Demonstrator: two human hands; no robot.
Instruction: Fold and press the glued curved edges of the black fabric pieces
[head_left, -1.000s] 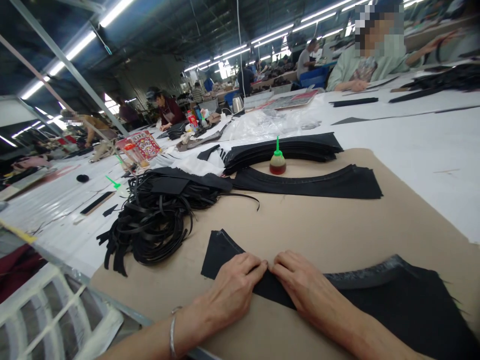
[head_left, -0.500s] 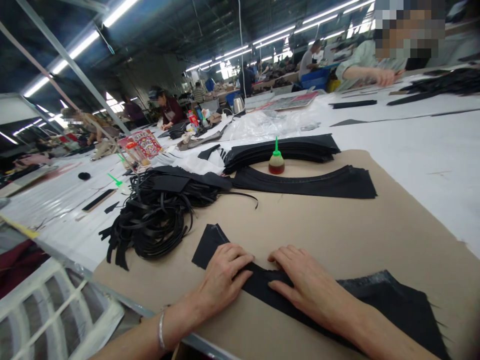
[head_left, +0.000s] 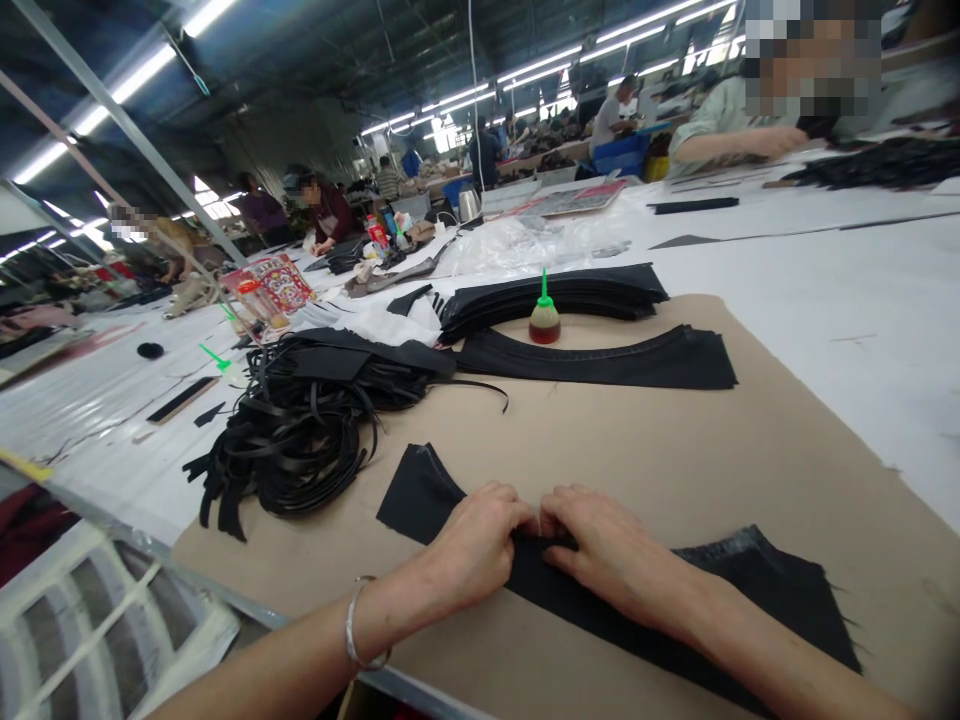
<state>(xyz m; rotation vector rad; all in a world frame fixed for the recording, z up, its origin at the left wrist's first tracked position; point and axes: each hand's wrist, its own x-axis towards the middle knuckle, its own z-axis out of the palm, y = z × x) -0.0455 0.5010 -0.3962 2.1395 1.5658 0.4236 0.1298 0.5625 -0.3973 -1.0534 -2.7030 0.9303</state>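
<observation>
A long curved piece of black leather-like material (head_left: 420,495) lies on brown paper in front of me. At the middle of its far edge, my left hand (head_left: 484,540) is closed, its fingers pinching the edge. Close beside it, my right hand (head_left: 604,550) grips the same edge with curled fingers and thumb. The fingertips of both hands nearly meet, and the bit of edge between them is mostly hidden. Toward the right end, a greyish strip runs along the far edge, and my right forearm covers part of the piece.
A tangle of black strips (head_left: 300,440) lies left. Behind are a stack of curved black pieces (head_left: 570,295), another such piece (head_left: 615,360) and a squeeze bottle (head_left: 544,325) with green nozzle and reddish liquid. A co-worker's hand (head_left: 780,142) is far right. A white slatted chair (head_left: 97,620) stands lower left.
My left hand has slid right along the edge toward my right hand, and its fingers have closed. My right fingers have curled in. The view has shifted slightly.
</observation>
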